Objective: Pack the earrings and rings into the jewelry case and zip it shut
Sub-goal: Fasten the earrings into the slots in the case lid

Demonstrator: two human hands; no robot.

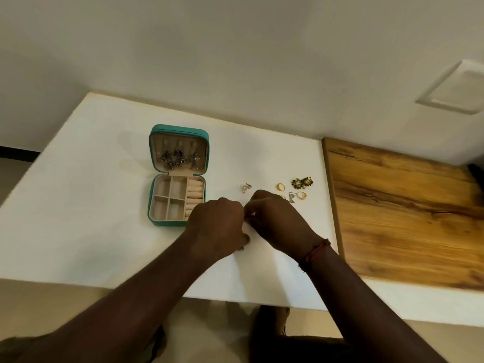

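A teal jewelry case lies open on the white table, with several dark earrings hung in its upright lid. Its beige compartments and ring rolls look bare. My left hand and my right hand meet just right of the case, fingers curled together around something small that I cannot make out. A small dark piece pokes out under my left hand. Beyond my hands lie a triangular earring, a second triangular earring, gold rings and green-and-gold earrings.
The white table ends close to my body at the front edge. A wooden board adjoins it on the right. A plain wall stands behind.
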